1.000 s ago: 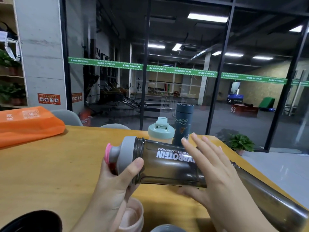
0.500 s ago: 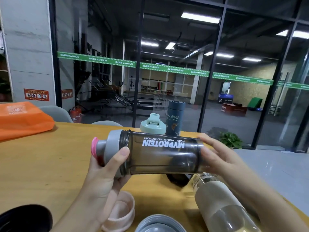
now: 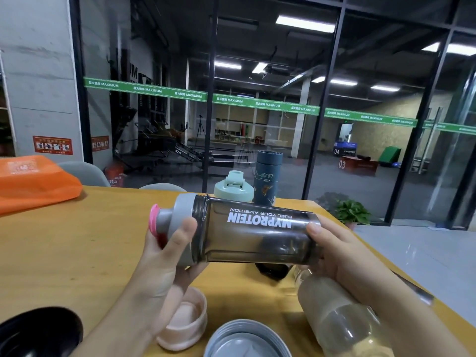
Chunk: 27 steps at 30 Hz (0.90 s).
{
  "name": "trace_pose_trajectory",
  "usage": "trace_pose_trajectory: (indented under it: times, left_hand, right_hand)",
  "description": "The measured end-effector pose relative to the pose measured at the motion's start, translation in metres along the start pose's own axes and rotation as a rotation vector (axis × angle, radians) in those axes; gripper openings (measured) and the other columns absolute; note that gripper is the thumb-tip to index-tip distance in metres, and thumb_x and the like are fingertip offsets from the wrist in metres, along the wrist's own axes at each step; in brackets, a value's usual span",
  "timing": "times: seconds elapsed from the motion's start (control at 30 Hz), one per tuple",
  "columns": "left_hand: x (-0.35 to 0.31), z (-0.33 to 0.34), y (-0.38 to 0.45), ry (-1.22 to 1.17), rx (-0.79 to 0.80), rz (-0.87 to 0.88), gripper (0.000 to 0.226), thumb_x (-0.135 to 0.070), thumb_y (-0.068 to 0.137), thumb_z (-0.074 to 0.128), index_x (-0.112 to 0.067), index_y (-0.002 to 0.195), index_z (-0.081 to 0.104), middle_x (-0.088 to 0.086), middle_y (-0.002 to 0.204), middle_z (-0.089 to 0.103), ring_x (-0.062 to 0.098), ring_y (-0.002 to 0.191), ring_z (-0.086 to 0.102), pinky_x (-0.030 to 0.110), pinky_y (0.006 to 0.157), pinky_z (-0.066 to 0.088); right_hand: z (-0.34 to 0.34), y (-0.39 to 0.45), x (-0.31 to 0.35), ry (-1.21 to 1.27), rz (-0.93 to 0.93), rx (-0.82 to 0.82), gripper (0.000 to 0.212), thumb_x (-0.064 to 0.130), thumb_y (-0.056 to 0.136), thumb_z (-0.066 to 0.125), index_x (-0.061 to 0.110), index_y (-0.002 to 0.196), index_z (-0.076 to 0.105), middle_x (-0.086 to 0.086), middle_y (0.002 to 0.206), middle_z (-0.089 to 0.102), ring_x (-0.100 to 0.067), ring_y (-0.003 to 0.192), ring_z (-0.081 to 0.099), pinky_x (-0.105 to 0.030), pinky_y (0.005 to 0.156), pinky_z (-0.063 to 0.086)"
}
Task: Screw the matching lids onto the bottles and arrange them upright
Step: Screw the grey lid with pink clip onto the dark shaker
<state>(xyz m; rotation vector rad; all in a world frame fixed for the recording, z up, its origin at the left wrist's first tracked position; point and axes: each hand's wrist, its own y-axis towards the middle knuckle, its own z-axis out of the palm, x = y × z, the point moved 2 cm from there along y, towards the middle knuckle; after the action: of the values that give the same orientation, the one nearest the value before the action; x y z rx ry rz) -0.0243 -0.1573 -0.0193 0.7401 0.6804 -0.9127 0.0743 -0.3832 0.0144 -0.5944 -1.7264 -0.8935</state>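
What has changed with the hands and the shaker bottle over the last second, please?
The right hand, which lay with straight fingers across the smoky shaker bottle, has slid to its base end and now grips it there. The left hand kept its grip on the grey lid, and the bottle stayed sideways above the table. The two capped bottles behind stayed upright.

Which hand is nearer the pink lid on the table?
Left. The left hand grips the shaker's cap directly above the pink lid; the right hand holds the shaker's base, farther right.
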Motion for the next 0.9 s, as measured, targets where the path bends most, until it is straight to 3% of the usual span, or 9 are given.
trace_pose_trajectory:
  times: [0.1, 0.27, 0.4, 0.53, 0.63, 0.73, 0.8, 0.9]
  left_hand:
    - [-0.002, 0.000, 0.000, -0.020, -0.004, 0.002, 0.129, -0.042, 0.016, 0.096, -0.030, 0.135, 0.047, 0.006, 0.117, 0.070, 0.015, 0.091, 0.071, 0.041, 0.082, 0.056]
    - [-0.009, -0.002, 0.002, -0.008, -0.022, 0.039, 0.131, -0.044, 0.014, 0.096, -0.032, 0.135, 0.047, 0.005, 0.118, 0.070, 0.012, 0.085, 0.070, 0.035, 0.081, 0.054]
    - [-0.011, -0.001, 0.001, 0.009, -0.029, 0.070, 0.133, -0.048, 0.016, 0.094, -0.033, 0.137, 0.044, 0.005, 0.121, 0.068, 0.011, 0.089, 0.070, 0.035, 0.085, 0.055]
    - [-0.012, 0.001, 0.000, 0.011, -0.026, 0.063, 0.120, -0.049, 0.015, 0.094, -0.032, 0.126, 0.052, 0.001, 0.113, 0.072, 0.010, 0.088, 0.071, 0.029, 0.079, 0.057]
    - [-0.013, 0.001, 0.000, -0.011, -0.053, 0.070, 0.110, -0.046, 0.013, 0.094, -0.034, 0.115, 0.056, -0.001, 0.104, 0.074, 0.009, 0.082, 0.072, 0.029, 0.076, 0.058]
    - [-0.011, 0.002, -0.001, -0.015, -0.062, 0.066, 0.107, -0.040, 0.027, 0.095, -0.035, 0.125, 0.052, -0.003, 0.104, 0.073, 0.008, 0.082, 0.070, 0.028, 0.077, 0.058]
    - [-0.009, 0.003, -0.002, -0.022, -0.047, 0.060, 0.096, -0.040, 0.034, 0.094, -0.037, 0.121, 0.053, -0.003, 0.105, 0.072, 0.007, 0.079, 0.069, 0.026, 0.076, 0.056]
    - [-0.008, 0.007, -0.004, -0.029, -0.021, 0.036, 0.106, -0.040, 0.038, 0.095, -0.036, 0.132, 0.046, -0.001, 0.107, 0.071, 0.008, 0.079, 0.068, 0.025, 0.075, 0.057]
  right_hand:
    - [0.001, 0.002, -0.002, 0.032, -0.015, 0.011, 0.053, 0.057, 0.063, 0.073, 0.028, 0.107, 0.069, -0.008, 0.107, 0.072, -0.019, 0.089, 0.070, -0.025, 0.065, 0.054]
    - [0.006, 0.006, -0.006, 0.110, -0.011, 0.066, 0.070, 0.062, 0.056, 0.079, 0.027, 0.115, 0.066, -0.009, 0.115, 0.070, -0.028, 0.103, 0.068, -0.036, 0.079, 0.057]
    - [0.007, 0.006, -0.006, 0.184, -0.019, 0.067, 0.085, 0.055, 0.053, 0.085, 0.024, 0.127, 0.057, -0.012, 0.120, 0.067, -0.033, 0.108, 0.065, -0.040, 0.082, 0.057]
    - [0.006, 0.008, -0.010, 0.261, -0.021, 0.062, 0.098, 0.046, 0.049, 0.090, 0.007, 0.130, 0.052, -0.020, 0.122, 0.064, -0.037, 0.110, 0.063, -0.039, 0.086, 0.056]
    - [0.008, 0.007, -0.010, 0.282, -0.017, 0.097, 0.094, 0.042, 0.049, 0.091, 0.006, 0.128, 0.054, -0.021, 0.123, 0.064, -0.037, 0.111, 0.063, -0.038, 0.087, 0.056]
    - [0.010, 0.007, -0.009, 0.312, 0.029, 0.080, 0.096, 0.044, 0.040, 0.093, 0.016, 0.125, 0.057, -0.016, 0.120, 0.067, -0.032, 0.106, 0.066, -0.035, 0.080, 0.058]
    - [0.014, 0.006, -0.007, 0.313, 0.092, 0.033, 0.096, 0.054, 0.031, 0.091, 0.020, 0.115, 0.061, -0.011, 0.109, 0.072, -0.025, 0.091, 0.071, -0.032, 0.067, 0.060]
    - [0.018, 0.005, -0.004, 0.258, 0.149, -0.037, 0.066, 0.061, 0.058, 0.068, 0.018, 0.107, 0.061, -0.008, 0.088, 0.075, -0.021, 0.066, 0.070, -0.030, 0.052, 0.056]
